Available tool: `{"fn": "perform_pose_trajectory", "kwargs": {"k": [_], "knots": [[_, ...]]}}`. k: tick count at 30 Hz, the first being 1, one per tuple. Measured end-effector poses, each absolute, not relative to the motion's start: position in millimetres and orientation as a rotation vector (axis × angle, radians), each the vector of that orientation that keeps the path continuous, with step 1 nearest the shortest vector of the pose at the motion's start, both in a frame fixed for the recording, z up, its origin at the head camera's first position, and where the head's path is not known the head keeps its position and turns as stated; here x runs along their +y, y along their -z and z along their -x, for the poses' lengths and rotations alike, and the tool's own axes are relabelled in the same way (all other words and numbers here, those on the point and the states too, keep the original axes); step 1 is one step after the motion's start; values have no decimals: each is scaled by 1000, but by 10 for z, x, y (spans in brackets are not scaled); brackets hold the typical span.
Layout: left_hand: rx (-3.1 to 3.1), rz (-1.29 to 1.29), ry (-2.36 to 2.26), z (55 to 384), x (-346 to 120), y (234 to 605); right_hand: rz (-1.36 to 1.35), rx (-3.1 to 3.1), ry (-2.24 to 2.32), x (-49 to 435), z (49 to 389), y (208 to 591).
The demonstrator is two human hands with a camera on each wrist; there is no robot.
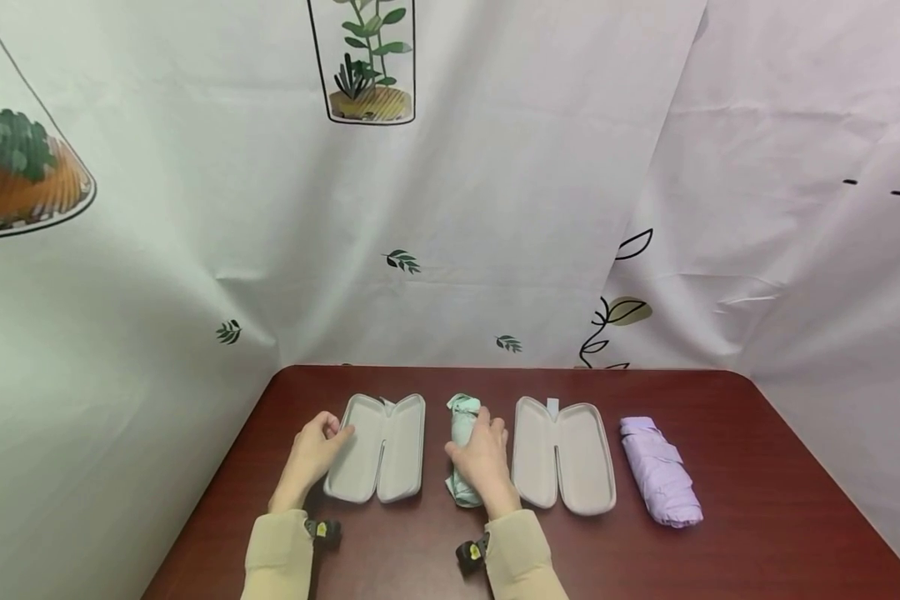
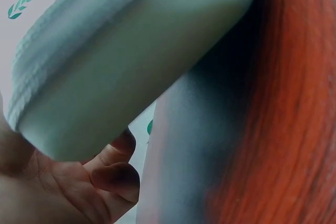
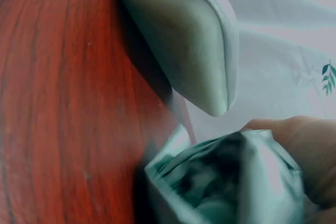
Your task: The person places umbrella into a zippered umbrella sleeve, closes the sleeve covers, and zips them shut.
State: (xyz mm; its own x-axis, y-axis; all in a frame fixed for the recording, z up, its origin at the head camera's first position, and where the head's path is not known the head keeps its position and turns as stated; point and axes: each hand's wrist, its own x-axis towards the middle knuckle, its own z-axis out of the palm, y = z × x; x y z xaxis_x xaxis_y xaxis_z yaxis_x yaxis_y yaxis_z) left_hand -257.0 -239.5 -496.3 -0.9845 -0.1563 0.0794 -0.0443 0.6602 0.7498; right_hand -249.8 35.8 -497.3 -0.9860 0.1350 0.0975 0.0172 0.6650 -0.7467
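Note:
My left hand point(image 1: 313, 450) is at the left edge of an open, pale grey zip case point(image 1: 401, 454), pinching its rim with the thumb on the inner side. In the left wrist view the outer shell of the case point(image 2: 121, 61) hides part of that hand, whose fingers are curled behind it. To the right, a mint-green folded umbrella point(image 1: 462, 427) lies lengthwise on the table. My right hand point(image 1: 484, 460) grips it from above, thumb on its left side and fingers on its right. The umbrella's loose fabric end point(image 3: 220, 182) fills the bottom of the right wrist view.
A second open pale case point(image 1: 588, 458), with a whitish tab at its top, lies just right of my right hand. Farther right rests a lilac folded umbrella point(image 1: 660, 473). All stand on a dark red wooden table point(image 1: 765, 500), with a printed white curtain point(image 1: 495, 208) behind.

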Motion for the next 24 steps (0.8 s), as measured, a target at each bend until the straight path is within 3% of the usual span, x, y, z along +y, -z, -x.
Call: {"fn": "perform_pose_trajectory", "kwargs": {"k": [24], "knots": [[-2700,-156,1228,2567,-2386,4960,97,-2760,-1201,369,2509,4959]]}}
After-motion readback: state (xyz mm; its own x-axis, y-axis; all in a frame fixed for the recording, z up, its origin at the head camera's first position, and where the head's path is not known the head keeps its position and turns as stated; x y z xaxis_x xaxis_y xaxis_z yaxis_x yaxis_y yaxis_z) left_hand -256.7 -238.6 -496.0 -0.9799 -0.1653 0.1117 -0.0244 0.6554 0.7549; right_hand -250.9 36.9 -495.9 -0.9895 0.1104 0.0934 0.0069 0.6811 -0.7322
